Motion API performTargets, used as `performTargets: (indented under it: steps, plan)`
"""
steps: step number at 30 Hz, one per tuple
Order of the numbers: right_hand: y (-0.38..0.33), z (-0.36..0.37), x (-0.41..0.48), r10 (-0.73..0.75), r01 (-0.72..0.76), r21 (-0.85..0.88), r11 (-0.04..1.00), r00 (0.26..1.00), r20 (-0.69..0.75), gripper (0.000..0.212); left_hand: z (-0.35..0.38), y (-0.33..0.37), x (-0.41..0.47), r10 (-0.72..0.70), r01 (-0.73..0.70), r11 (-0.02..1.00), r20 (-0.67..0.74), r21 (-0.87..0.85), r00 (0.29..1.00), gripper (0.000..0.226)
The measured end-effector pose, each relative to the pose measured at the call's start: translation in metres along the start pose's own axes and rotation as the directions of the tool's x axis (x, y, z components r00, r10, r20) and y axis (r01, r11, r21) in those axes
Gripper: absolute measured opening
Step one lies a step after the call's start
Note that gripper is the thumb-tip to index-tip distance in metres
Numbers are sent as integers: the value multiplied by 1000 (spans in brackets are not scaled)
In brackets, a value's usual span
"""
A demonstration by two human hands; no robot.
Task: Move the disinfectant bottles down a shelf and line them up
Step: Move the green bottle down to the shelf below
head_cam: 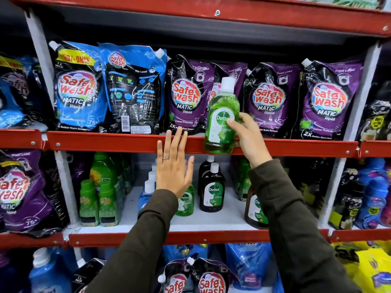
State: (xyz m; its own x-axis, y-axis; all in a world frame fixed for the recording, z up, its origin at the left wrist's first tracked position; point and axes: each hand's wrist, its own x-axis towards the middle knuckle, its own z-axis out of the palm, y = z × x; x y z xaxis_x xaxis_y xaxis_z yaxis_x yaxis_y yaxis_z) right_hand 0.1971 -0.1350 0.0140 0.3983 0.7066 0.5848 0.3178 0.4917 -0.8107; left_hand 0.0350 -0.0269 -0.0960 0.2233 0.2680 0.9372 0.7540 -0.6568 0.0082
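My right hand (246, 134) grips a green disinfectant bottle (221, 119) with a white cap, held upright in front of the red edge of the upper shelf (105, 142). My left hand (173, 166) is flat and spread, holding nothing, its fingertips reaching that red edge. On the white lower shelf (222, 218) stand a dark disinfectant bottle (212, 191) with another behind it, a small green one (186, 203) partly hidden by my left wrist, a row of blue ones (146, 192), and a brown one (254, 210) behind my right sleeve.
Purple and blue detergent pouches (186, 96) fill the upper shelf behind the held bottle. Green bottles (99, 197) stand at the lower shelf's left. White uprights (63, 182) bound the bay. More pouches (211, 280) sit on the shelf below.
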Motion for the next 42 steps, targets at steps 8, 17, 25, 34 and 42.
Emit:
performTargets:
  steps: [8, 17, 25, 34, 42]
  plan:
    - [51, 29, -60, 50, -53, 124, 991, 998, 32, 24, 4, -13, -56, -23, 24, 1000, 63, -16, 998, 65]
    - [121, 49, -111, 189, -193, 24, 981, 975, 119, 17, 17, -32, -125, -114, 140, 984, 213, -109, 970, 65]
    - [178, 72, -123, 318, -306, -115, 945, 941, 116, 37, 41, -41, -191, -151, 161, 987, 412, 10, 899, 72]
    - [213, 87, -122, 379, -355, -163, 921, 913, 150, 40, 61, -43, -211, -177, 176, 983, 502, 51, 846, 69]
    - [228, 81, -121, 363, -333, -162, 929, 907, 215, 34, 65, -44, -214, -178, 168, 984, 483, 63, 857, 71]
